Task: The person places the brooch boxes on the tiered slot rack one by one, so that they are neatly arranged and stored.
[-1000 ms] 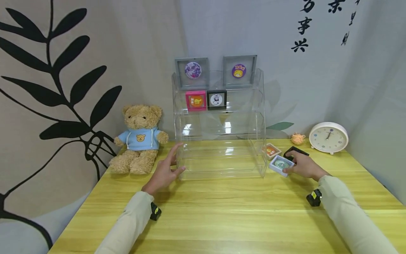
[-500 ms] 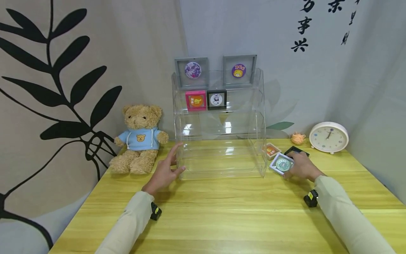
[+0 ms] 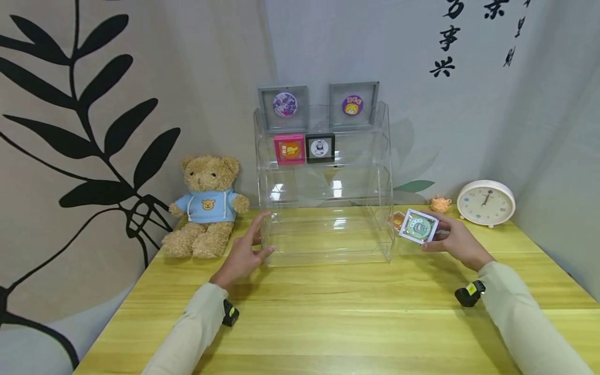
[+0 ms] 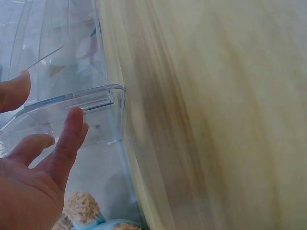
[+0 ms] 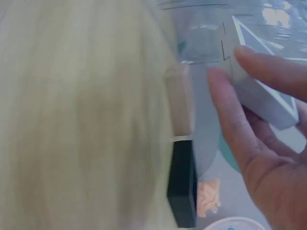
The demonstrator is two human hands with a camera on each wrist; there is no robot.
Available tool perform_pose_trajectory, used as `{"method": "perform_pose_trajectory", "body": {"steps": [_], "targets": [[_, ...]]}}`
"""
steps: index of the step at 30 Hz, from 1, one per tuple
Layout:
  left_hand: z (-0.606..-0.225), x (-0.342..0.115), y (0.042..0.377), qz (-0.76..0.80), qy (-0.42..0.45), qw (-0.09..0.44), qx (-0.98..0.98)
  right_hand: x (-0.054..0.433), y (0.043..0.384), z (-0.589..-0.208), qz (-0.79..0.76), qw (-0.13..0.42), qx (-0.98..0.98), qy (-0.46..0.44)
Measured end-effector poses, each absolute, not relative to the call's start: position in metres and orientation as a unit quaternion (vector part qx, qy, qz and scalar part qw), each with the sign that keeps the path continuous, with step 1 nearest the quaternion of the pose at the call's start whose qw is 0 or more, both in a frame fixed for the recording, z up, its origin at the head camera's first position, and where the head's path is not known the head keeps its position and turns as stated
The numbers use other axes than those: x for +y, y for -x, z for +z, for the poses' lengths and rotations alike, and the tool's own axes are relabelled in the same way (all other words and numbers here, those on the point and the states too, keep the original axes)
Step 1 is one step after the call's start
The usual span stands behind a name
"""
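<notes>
In my right hand (image 3: pixel 461 244) is a small pale lavender display frame (image 3: pixel 419 227) with a green round badge in it. Thumb and fingers pinch its edges, and it is tilted up over the table. My left hand (image 3: pixel 241 259) is at the left side of the clear acrylic tiered stand (image 3: pixel 328 257). Its fingers are spread, with fingertips right at the stand's edge in the left wrist view. Behind the held frame, a peach-coloured frame (image 3: pixel 398 221) shows only partly. The right wrist view also has a black frame (image 5: pixel 182 184) on the table.
Two grey frames (image 3: pixel 284 124) (image 3: pixel 353 123) stand on the stand's top tier. A pink frame (image 3: pixel 289 161) and a second black frame (image 3: pixel 320 158) are one tier lower. A teddy bear (image 3: pixel 206 182) sits left; a small orange ornament (image 3: pixel 440 204) and a white clock (image 3: pixel 486 216) stand right.
My right hand has raised the lavender frame off the table and tilted its face toward the head camera. My left hand stays in place at the stand.
</notes>
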State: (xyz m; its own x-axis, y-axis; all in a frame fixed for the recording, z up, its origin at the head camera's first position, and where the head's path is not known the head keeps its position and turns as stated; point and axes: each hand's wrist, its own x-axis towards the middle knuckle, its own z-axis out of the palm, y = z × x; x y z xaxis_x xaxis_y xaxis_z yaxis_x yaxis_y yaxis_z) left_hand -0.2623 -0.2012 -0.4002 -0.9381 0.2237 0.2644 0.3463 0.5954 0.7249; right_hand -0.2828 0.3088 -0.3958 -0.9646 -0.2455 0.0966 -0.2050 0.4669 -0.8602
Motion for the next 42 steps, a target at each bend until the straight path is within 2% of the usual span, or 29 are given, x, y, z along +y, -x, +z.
{"method": "perform_pose_trajectory", "body": {"steps": [4,10,16,24,30,36,42], "targets": [[-0.401,-0.202,0.263,-0.422,0.155,0.072,-0.89,0.311,0.28,-0.384,-0.535,0.017,0.828,0.168],[-0.401,-0.204,0.263,-0.421,0.154,0.073,-0.891,0.309,0.277,-0.367,-0.596,0.058,0.771,0.216],[-0.403,-0.204,0.262,-0.421,0.159,0.074,-0.89,0.299,0.273,-0.347,-0.58,0.083,0.776,0.233],[-0.404,-0.203,0.264,-0.422,0.161,0.077,-0.889,0.287,0.27,-0.314,-0.533,0.07,0.807,0.246],[-0.402,-0.201,0.263,-0.424,0.159,0.072,-0.888,0.279,0.272,-0.292,-0.467,0.039,0.849,0.242],[-0.401,-0.199,0.263,-0.425,0.155,0.066,-0.889,0.261,0.281,-0.267,-0.48,0.019,0.851,0.21],[-0.401,-0.2,0.262,-0.43,0.156,0.066,-0.887,0.235,0.301,-0.238,-0.474,-0.024,0.854,0.212]]}}
